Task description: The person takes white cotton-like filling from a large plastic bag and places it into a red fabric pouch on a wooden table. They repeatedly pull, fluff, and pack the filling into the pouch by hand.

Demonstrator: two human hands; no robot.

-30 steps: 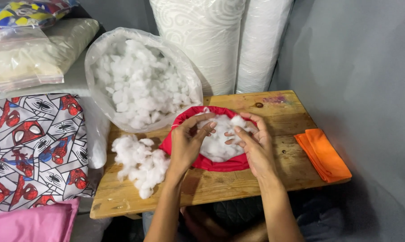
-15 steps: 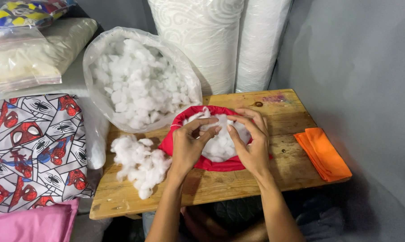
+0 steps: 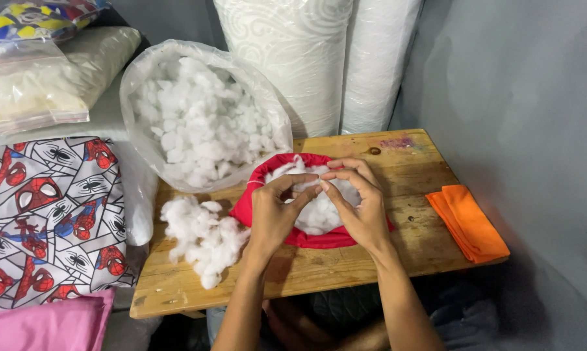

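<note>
A red fabric cover [image 3: 267, 175] lies open on the wooden table [image 3: 410, 169], filled with white stuffing [image 3: 319, 214]. My left hand [image 3: 274, 211] and my right hand [image 3: 358, 205] meet over the opening, fingertips pinching the same tuft of stuffing between them. A loose pile of white stuffing [image 3: 199, 237] lies on the table just left of my left hand.
A clear plastic bag of white stuffing [image 3: 199, 117] stands at the table's back left. A folded orange cloth [image 3: 467, 221] lies at the right edge. White rolls [image 3: 293, 58] lean behind. Patterned cushions [image 3: 46, 208], a pink cloth [image 3: 46, 325] and bagged pillows [image 3: 40, 84] lie left.
My hands have come together from the sides of the cover to its middle, and now pinch a tuft of stuffing between them.
</note>
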